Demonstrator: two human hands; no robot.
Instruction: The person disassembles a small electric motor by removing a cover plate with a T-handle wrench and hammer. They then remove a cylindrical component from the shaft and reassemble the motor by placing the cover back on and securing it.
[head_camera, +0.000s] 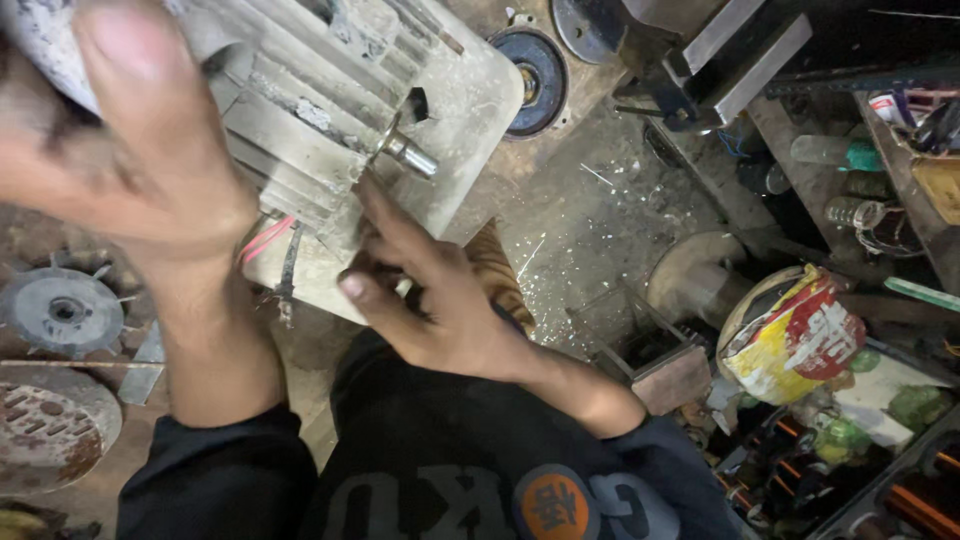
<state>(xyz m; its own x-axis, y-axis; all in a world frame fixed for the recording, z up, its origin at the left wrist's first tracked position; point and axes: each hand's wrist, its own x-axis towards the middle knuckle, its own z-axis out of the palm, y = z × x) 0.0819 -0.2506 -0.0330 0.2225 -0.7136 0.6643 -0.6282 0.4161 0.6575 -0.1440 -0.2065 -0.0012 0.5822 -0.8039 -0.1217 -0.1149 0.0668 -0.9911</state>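
Motor: a pale grey, ribbed cast-metal motor housing (330, 120) with a dusty, chipped finish fills the upper left; its flat square end plate tilts toward the camera; a short bright steel shaft (412, 155) sticks out of the plate beside a dark hole; the housing's top and left are cut off by the frame edge
Wires: thin red wires (268, 238) and a dark lead hang from the housing's lower edge, partly behind the left wrist
Left hand: the left hand (120, 150) is blurred and very close to the lens, spread flat over the housing's left side; how firmly it grips cannot be told, and it hides that part of the ribs
Right hand: the right hand (425, 290) is half curled just below the shaft; the forefinger points up toward the shaft base, the thumb is folded against the other fingers; whether something small is pinched there cannot be made out
Floor: gritty grey concrete floor (590, 220) speckled with pale shavings lies open to the right of the motor
Left edge: a round dark fan impeller (62, 310) and a rusty perforated disc (45, 425) lie flat, well apart from the hands
Top: a dark round bearing cover (535, 65) lies just beyond the end plate
Right side: a crumpled yellow, red and white sack (795, 335) sits among crowded clutter; shelves above it are dim and hard to read
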